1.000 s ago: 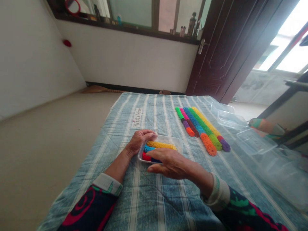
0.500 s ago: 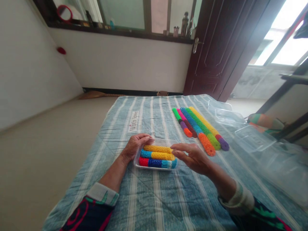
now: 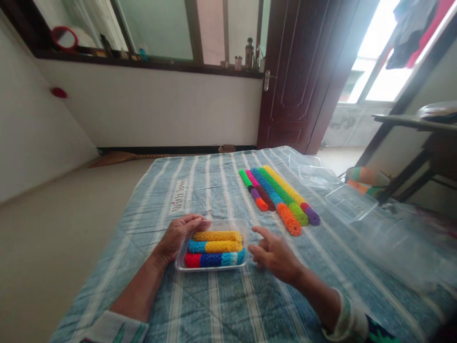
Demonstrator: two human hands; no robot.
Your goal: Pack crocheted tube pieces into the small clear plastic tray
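Observation:
My left hand (image 3: 180, 236) cups the left edge of a clear plastic tray (image 3: 211, 268), its fingers lying over the rim. Inside the tray lie three snug rows of chunky crocheted sticks: a yellow one (image 3: 217, 236), a blue-and-yellow one (image 3: 216, 246), and a red, blue and pale blue one (image 3: 214, 259). My right hand (image 3: 271, 253) hovers just right of the tray with its fingers apart, touching nothing. Farther up the cloth, several multicoloured crocheted sticks (image 3: 274, 195) lie side by side in a fan.
A blue-striped cloth (image 3: 214, 305) covers the surface under everything. Clear plastic containers or lids (image 3: 352, 204) sit at its right side. Beyond its far edge are a broom (image 3: 121, 158) on the floor, a white wall and a dark wooden door (image 3: 289, 81).
My right hand has moved off the tray, away to the right. The whole view has shifted as my head moved. The tray and its rows stay as they were.

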